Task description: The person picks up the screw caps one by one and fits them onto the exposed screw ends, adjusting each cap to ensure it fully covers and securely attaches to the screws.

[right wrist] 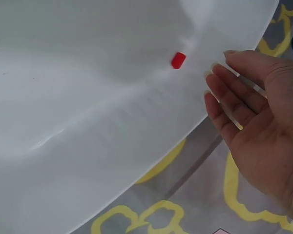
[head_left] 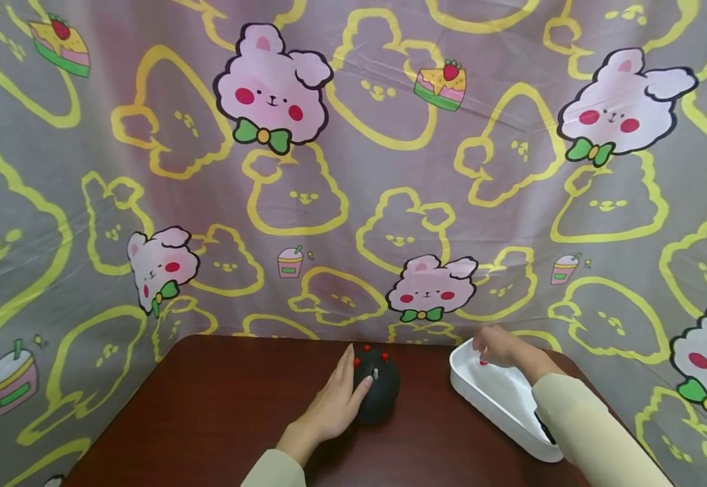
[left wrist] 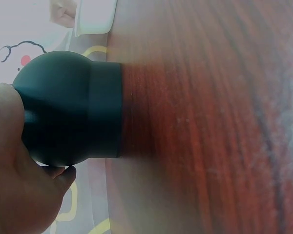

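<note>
A black ball-shaped object (head_left: 380,399) with a short cylindrical base (left wrist: 105,109) stands on the table. Several small red pieces (head_left: 367,348) and a small silvery bit (head_left: 375,373) show on its top. My left hand (head_left: 335,399) holds its left side, fingers along the far side and thumb across the front. Over the far end of a white tray (head_left: 493,412) is my right hand (head_left: 494,346). In the right wrist view its fingers are loosely bent with nothing between them. One red piece (right wrist: 178,60) lies inside the tray near those fingertips.
The brown wooden table (head_left: 231,406) bears both the ball-shaped object and the tray, which sits toward its right edge. A patterned cloth (head_left: 353,176) with cartoon animals hangs behind and around the table.
</note>
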`<state>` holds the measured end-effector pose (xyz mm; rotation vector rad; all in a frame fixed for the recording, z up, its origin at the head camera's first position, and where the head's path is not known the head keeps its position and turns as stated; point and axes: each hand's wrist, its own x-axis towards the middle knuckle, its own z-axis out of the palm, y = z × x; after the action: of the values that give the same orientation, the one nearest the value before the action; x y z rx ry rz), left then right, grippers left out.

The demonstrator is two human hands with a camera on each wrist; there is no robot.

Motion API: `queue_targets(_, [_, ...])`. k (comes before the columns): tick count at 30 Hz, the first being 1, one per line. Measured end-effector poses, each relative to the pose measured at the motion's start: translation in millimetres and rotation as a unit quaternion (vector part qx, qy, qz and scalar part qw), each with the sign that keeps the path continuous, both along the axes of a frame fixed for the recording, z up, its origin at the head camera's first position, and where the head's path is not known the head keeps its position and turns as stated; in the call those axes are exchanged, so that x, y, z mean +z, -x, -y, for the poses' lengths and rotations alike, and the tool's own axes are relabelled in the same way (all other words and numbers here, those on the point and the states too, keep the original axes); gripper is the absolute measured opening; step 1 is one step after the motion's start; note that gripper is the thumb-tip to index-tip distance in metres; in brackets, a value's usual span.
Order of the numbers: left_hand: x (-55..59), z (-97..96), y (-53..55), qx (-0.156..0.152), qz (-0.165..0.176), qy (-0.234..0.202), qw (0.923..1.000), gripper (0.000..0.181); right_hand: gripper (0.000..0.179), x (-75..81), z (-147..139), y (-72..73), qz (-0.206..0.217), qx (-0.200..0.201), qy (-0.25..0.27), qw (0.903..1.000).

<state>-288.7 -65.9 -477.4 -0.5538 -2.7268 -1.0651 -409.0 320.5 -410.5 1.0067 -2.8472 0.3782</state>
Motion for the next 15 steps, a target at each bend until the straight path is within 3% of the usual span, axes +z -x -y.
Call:
queue_targets(5, [-0.4, -2.1, -3.7, -0.004, 0.002, -0.009, 0.9999, 0.083, 0.021, -7.2, -5.9, -0.5, 0.010, -0.018, -0.005, 0.9998])
queue_targets(10, [-2.8, -1.9, -5.5, -0.002, 0.006, -0.007, 1.0000, 0.083, 0.018, -12.9, -8.1, 1.7, 0.053, -0.055, -0.044, 0.9961])
queue_targets(15, [-5.4, -1.3, -5.2, 0.001, 0.007, -0.007, 1.0000, 0.084, 0.022, -21.4, -9.2, 2.9, 0.065, -0.056, -0.073, 0.9937])
